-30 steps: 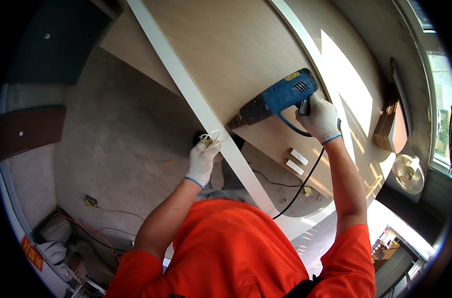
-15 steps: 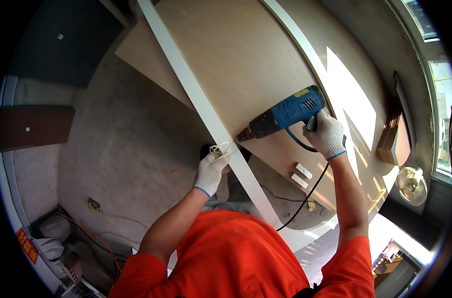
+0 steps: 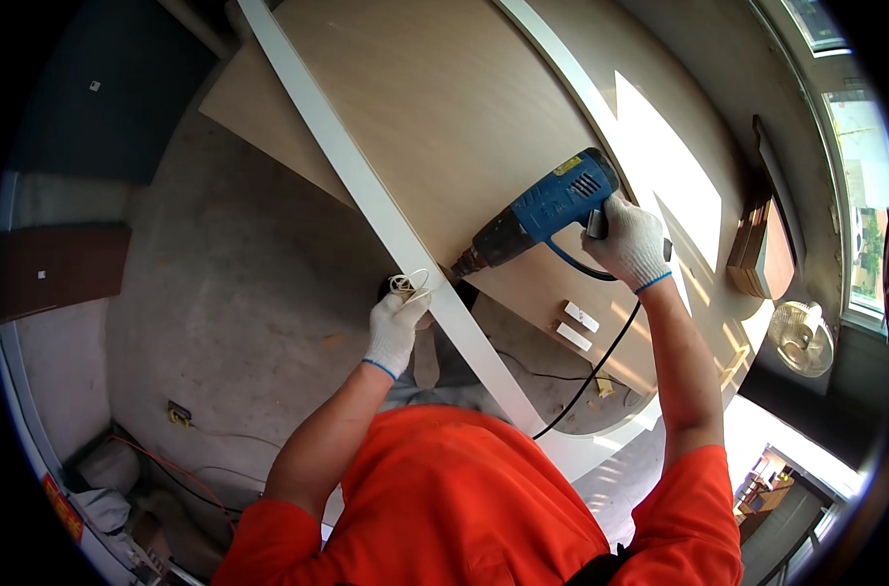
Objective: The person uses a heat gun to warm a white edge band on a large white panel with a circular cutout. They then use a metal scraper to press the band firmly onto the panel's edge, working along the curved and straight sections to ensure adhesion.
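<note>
A white knitted glove with a blue cuff covers each of my hands. My right hand (image 3: 628,242) grips the handle of a blue and black heat gun (image 3: 554,203). Its dark nozzle points left and down, close to the inner edge of a long white frame bar (image 3: 351,181). Just across that bar, my left hand (image 3: 393,330) pinches a thin cream strip (image 3: 412,285), whose loose loops stick up above the fingers. The strip's far end is hard to make out. Beneath the bar lies a large beige board (image 3: 444,107).
Two small white blocks (image 3: 573,338) rest on the board near the black power cord (image 3: 610,359). A second white bar (image 3: 552,59) runs along the right. Beyond it are stacked brown panels (image 3: 763,249) and a fan (image 3: 802,338). Cables cross the floor at lower left.
The whole view has shifted slightly, so most things appear further left and higher. Both hands keep their holds, and the heat gun's nozzle stays by the bar's inner edge.
</note>
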A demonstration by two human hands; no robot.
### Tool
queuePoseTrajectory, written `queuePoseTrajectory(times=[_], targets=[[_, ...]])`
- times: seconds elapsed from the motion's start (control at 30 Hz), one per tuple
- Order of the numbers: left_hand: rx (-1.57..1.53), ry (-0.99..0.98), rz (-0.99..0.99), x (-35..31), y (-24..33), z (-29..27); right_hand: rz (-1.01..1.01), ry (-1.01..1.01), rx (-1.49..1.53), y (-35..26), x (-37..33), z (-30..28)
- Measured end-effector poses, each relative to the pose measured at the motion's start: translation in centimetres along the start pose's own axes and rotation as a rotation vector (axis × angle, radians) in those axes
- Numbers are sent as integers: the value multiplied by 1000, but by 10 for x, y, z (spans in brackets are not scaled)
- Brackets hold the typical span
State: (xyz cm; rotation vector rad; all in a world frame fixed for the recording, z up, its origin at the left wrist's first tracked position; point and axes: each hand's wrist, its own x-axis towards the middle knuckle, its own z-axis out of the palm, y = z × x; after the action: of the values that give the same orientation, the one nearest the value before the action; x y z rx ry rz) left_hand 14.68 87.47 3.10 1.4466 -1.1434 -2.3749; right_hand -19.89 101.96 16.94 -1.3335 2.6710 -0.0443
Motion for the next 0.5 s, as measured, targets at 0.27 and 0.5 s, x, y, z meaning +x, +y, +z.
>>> queuePoseTrajectory(times=[0.27, 0.5], targets=[[1, 22, 28, 0, -4, 1, 40, -12, -12, -4, -8, 2], [-34, 13, 28, -1, -2, 1, 94, -98, -27, 3, -7, 0]])
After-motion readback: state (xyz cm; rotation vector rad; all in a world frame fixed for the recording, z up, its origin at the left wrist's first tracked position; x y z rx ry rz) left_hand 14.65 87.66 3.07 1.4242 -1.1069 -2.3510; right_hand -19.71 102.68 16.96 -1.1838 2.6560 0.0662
